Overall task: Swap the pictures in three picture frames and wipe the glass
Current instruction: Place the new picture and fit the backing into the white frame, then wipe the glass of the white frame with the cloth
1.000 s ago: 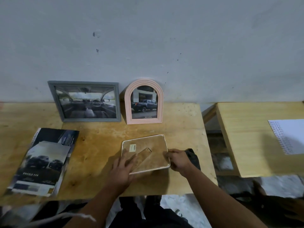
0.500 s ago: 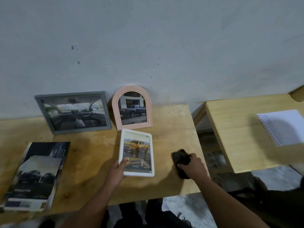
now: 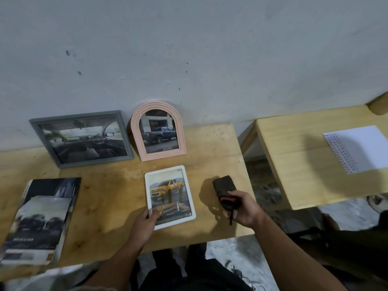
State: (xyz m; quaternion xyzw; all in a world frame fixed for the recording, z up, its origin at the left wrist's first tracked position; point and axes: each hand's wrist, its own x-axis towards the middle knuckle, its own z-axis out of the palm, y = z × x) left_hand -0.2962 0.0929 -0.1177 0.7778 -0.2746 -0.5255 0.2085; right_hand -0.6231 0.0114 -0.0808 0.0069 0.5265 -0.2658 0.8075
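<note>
A white frame (image 3: 170,196) with a yellow truck picture lies face up on the wooden table (image 3: 109,192). My left hand (image 3: 146,221) grips its near left corner, thumb on the glass. My right hand (image 3: 243,208) holds a dark folded cloth (image 3: 225,191) lifted just right of the frame. A grey frame (image 3: 81,138) with a car-interior picture and a pink arched frame (image 3: 158,131) with a dark pickup picture lean against the wall at the back.
A dark car brochure (image 3: 39,219) lies at the table's left. A second wooden table (image 3: 304,160) stands to the right across a gap, with a white printed sheet (image 3: 357,148) on it. My legs show under the near edge.
The white frame lay face down a second ago; my left hand turned it face up. My right hand took the dark cloth off the table and lifted it.
</note>
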